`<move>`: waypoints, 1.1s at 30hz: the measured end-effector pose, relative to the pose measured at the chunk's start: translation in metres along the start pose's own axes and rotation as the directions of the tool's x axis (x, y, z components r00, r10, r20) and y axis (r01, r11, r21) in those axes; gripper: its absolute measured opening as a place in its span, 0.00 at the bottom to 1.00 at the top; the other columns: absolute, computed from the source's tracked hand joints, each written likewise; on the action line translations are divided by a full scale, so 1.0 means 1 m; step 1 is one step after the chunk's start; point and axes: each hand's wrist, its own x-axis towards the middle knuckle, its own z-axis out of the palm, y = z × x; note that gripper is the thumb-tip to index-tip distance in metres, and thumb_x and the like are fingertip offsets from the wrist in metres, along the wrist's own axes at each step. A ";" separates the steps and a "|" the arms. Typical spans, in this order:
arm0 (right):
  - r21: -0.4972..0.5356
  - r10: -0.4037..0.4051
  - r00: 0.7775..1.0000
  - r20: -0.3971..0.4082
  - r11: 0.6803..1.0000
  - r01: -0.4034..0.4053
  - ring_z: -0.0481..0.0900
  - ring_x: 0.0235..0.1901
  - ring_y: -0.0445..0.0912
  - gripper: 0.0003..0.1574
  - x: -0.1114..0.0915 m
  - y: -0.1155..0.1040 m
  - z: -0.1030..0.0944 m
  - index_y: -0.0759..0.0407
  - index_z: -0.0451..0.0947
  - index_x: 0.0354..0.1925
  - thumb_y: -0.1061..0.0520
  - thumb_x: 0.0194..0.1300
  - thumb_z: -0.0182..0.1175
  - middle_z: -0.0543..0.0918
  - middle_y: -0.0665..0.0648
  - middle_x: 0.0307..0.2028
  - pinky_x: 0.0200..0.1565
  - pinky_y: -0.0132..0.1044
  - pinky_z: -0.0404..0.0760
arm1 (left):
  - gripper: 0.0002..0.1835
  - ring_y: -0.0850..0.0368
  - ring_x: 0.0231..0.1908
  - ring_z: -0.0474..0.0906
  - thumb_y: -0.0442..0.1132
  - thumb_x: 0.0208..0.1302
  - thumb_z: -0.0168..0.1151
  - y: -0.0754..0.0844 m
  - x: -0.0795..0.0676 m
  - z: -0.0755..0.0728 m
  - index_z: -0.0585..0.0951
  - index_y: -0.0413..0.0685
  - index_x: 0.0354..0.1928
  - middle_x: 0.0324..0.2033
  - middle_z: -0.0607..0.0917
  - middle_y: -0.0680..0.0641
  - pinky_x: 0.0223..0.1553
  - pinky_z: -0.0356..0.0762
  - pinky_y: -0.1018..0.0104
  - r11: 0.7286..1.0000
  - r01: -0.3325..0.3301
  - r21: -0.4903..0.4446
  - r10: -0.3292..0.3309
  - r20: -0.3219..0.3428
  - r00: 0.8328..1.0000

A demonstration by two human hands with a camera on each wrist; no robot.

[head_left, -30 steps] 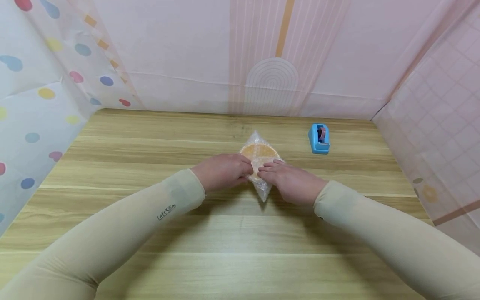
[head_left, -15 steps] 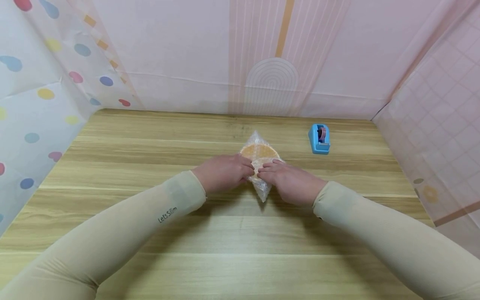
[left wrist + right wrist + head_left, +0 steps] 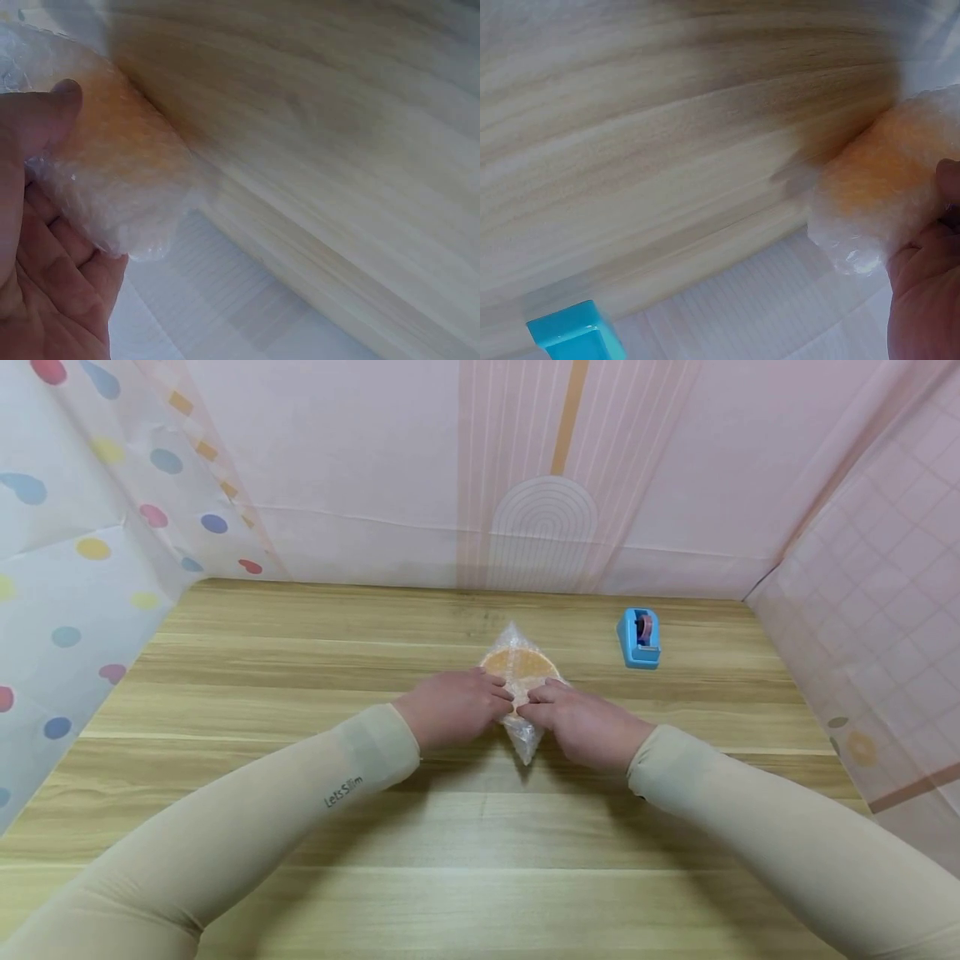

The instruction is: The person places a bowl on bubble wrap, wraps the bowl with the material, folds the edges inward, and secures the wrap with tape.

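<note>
A flat round orange disc with a pale rim, like an orange slice, lies in clear bubble wrap (image 3: 519, 664) on the table. The wrap has pointed ends at the far and near sides. My left hand (image 3: 453, 708) holds the left side, fingers over the top; in the left wrist view its thumb (image 3: 52, 112) presses the wrap's side. From the right, my right hand (image 3: 588, 718) holds the other side, fingertips on top. The right wrist view shows its thumb (image 3: 949, 180) against the bubble wrap. Between the two hands' fingertips is a small gap.
A blue tape dispenser (image 3: 640, 639) with a roll of pinkish tape stands at the back right of the wooden table (image 3: 480, 860). Patterned cloth walls (image 3: 360, 477) enclose the table at the back and both sides.
My left hand has shifted slightly right across the wrap, its fingertips nearer the right hand's. The right hand has barely moved. The wrapped disc stays in the same spot.
</note>
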 end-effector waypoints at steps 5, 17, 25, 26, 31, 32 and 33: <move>0.053 0.003 1.000 -0.017 0.999 -0.002 0.76 0.70 0.58 0.28 -0.001 0.000 -0.001 0.60 0.81 0.65 0.74 0.72 0.54 0.80 0.62 0.66 0.71 0.52 0.76 | 0.21 0.48 0.75 0.71 0.32 0.78 0.51 0.005 0.002 -0.001 0.82 0.51 0.66 0.68 0.82 0.53 0.80 0.61 0.48 1.000 0.031 0.002 -0.031 0.048 0.998; -0.071 0.072 0.997 -0.008 0.995 -0.072 0.67 0.77 0.61 0.28 -0.014 0.011 -0.009 0.66 0.75 0.71 0.67 0.75 0.58 0.76 0.63 0.72 0.80 0.57 0.61 | 0.21 0.47 0.76 0.69 0.32 0.79 0.48 0.007 0.003 0.000 0.80 0.48 0.67 0.69 0.81 0.51 0.83 0.55 0.49 0.999 0.019 -0.040 -0.016 0.080 0.997; -0.106 0.061 0.997 0.047 0.993 -0.056 0.65 0.78 0.60 0.34 -0.011 0.011 -0.008 0.65 0.73 0.72 0.76 0.71 0.50 0.74 0.62 0.74 0.80 0.55 0.59 | 0.16 0.48 0.69 0.77 0.30 0.77 0.51 0.001 0.000 0.005 0.81 0.44 0.60 0.62 0.86 0.46 0.82 0.58 0.52 0.994 -0.007 -0.106 0.007 -0.005 1.000; -0.099 0.070 0.996 0.057 0.993 -0.064 0.64 0.79 0.59 0.35 -0.010 0.010 -0.008 0.64 0.73 0.73 0.76 0.71 0.49 0.74 0.61 0.74 0.81 0.55 0.59 | 0.14 0.49 0.67 0.79 0.30 0.77 0.51 0.001 0.000 0.005 0.81 0.44 0.57 0.58 0.87 0.47 0.82 0.59 0.53 0.991 0.004 -0.136 -0.006 -0.016 1.000; -0.095 0.096 0.991 0.093 0.992 -0.087 0.62 0.80 0.59 0.33 -0.007 0.006 -0.008 0.63 0.73 0.73 0.74 0.73 0.48 0.72 0.61 0.75 0.81 0.55 0.58 | 0.09 0.48 0.64 0.81 0.31 0.76 0.52 -0.001 0.000 0.007 0.77 0.48 0.52 0.51 0.86 0.50 0.79 0.64 0.53 0.962 0.042 -0.270 -0.064 -0.072 0.995; -0.099 0.097 0.990 0.099 0.991 -0.087 0.62 0.80 0.59 0.33 -0.006 0.006 -0.009 0.63 0.73 0.73 0.74 0.74 0.49 0.72 0.61 0.75 0.81 0.55 0.59 | 0.09 0.49 0.65 0.81 0.31 0.76 0.53 -0.001 0.000 0.007 0.77 0.48 0.53 0.52 0.86 0.50 0.79 0.63 0.52 0.963 0.024 -0.269 -0.047 -0.081 0.996; -0.104 0.095 0.990 0.101 0.991 -0.084 0.62 0.80 0.59 0.32 -0.006 0.005 -0.008 0.63 0.73 0.73 0.73 0.74 0.49 0.73 0.61 0.75 0.81 0.55 0.59 | 0.10 0.50 0.67 0.79 0.31 0.77 0.54 -0.001 0.000 0.007 0.78 0.48 0.55 0.55 0.86 0.51 0.80 0.63 0.51 0.967 0.003 -0.254 -0.026 -0.087 0.996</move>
